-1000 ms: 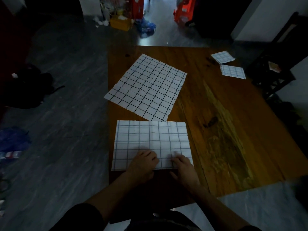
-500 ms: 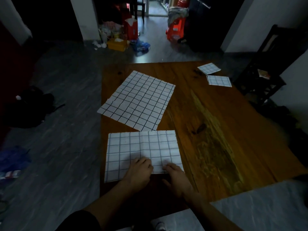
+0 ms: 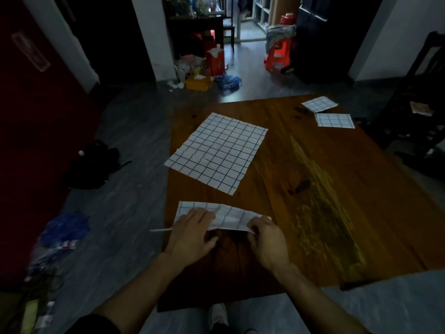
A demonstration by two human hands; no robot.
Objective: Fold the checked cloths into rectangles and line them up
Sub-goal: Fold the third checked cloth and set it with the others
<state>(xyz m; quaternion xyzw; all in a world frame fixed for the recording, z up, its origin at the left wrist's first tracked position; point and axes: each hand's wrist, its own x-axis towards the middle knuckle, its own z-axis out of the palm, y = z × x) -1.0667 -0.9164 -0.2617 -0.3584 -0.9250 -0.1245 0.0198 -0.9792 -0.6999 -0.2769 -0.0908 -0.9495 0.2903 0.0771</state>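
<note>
Four white checked cloths with dark grid lines are counted on the brown wooden desk [image 3: 337, 189]. The near cloth [image 3: 228, 216], at the desk's near left edge, is mid-fold: the left hand [image 3: 192, 233] lies on its left part, fingers over the fabric, apparently to pin it, while the right hand [image 3: 265, 235] pinches its right near edge, seemingly to carry that edge over. One large unfolded checked cloth [image 3: 216, 150] lies flat beyond it, overhanging the left edge. Two small folded checked cloths [image 3: 319, 103] [image 3: 335, 120] lie side by side at the far right corner, apparently the start of the row.
</note>
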